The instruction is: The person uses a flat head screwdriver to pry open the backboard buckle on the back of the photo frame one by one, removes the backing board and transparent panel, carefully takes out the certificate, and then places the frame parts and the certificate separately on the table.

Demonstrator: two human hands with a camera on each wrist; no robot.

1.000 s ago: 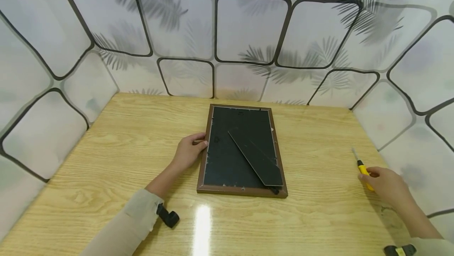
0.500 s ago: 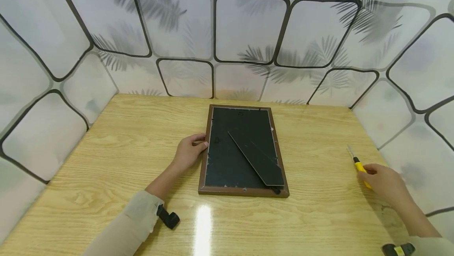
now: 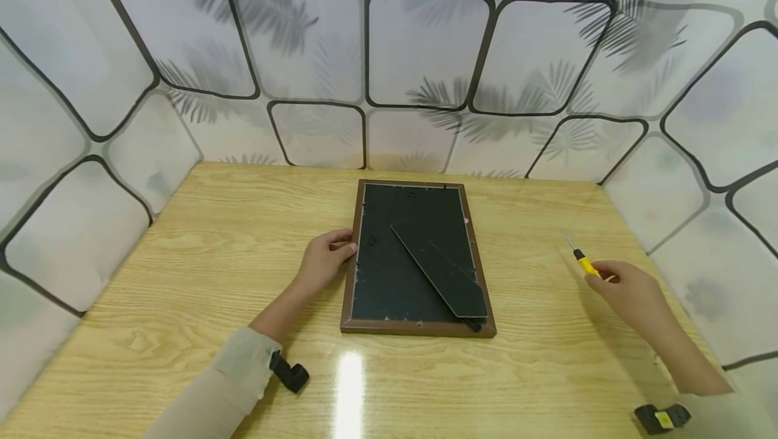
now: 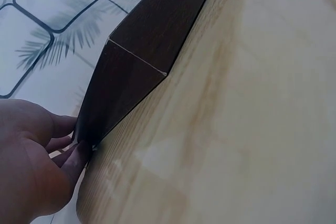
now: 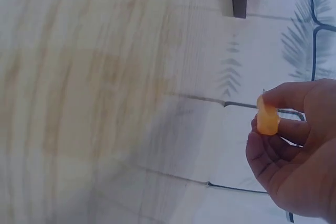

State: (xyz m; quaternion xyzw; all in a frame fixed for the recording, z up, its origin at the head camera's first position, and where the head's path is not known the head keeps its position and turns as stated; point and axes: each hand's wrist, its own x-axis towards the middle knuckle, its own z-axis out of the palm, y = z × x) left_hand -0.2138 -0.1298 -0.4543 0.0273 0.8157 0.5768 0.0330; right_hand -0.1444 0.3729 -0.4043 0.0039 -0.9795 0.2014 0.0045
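A picture frame [image 3: 375,277] with a brown rim and black backing lies face down on the table, its black easel leg [image 3: 446,280] slanting across the lower right. My left hand [image 3: 325,260] holds the frame's left edge between thumb and fingers; the left wrist view shows the fingertips on the dark side of the frame [image 4: 139,45]. Off to the right, my right hand [image 3: 629,294] pinches a yellow-handled screwdriver [image 3: 586,264], its thin metal shaft pointing away and toward the frame. In the right wrist view, its handle [image 5: 268,121] appears end-on between thumb and fingers.
The light wood table [image 3: 243,223] is bounded at the back and both sides by patterned white panels [image 3: 425,47]. A bright reflection lies on the wood before the frame. Each sleeve cuff carries a black wrist camera [image 3: 290,373].
My right hand has moved left and slightly away from me with the screwdriver, nearer to the frame. My left hand stays at the frame's edge.
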